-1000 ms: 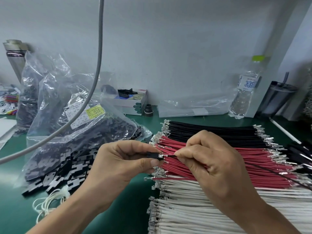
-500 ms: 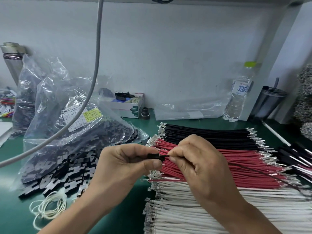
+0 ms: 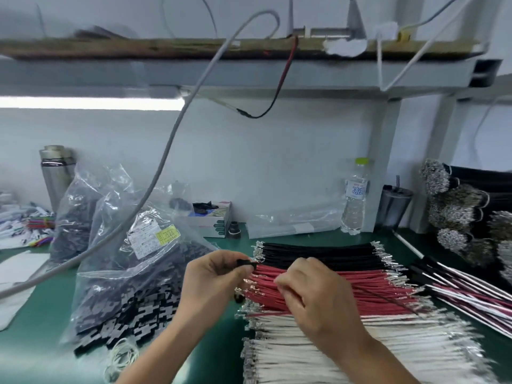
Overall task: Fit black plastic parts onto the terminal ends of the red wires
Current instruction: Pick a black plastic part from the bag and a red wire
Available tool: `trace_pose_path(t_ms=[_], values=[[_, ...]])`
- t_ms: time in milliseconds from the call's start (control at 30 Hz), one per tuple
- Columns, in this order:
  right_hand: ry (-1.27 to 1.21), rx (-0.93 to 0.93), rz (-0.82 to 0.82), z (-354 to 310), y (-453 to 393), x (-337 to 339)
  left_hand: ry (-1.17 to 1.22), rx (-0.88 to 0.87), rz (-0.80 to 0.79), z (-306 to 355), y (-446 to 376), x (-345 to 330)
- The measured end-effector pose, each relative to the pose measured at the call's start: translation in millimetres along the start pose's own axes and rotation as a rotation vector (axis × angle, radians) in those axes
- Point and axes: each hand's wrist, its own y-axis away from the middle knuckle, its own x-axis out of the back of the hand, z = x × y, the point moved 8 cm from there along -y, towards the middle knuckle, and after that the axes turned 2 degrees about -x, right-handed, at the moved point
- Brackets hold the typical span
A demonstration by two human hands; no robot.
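Here the black plastic part (image 3: 245, 263) sits pinched in the left hand (image 3: 213, 284), its long axis pointing right toward the red wires (image 3: 332, 286) on the table (image 3: 33, 353). The right hand (image 3: 313, 297), nearer the wires, rests curled over them; whether its grip holds 1 wire, I cannot tell.

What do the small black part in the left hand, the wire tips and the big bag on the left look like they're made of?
Black part, pinched by the left hand: matte and dark, likely moulded plastic. Wire tips: bright, silvery glints, apparently bare metal terminals. Bag: clear, crinkled and shiny, probably thin plastic film, since the dark pieces inside show through.
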Motion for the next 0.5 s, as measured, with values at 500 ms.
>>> trace_pose_path(t_ms=[500], values=[[-0.043, -0.14, -0.103, 10.7, 1.0, -15.4, 0.212, 0.145, 0.081, -24.2, 12.3, 6.6]])
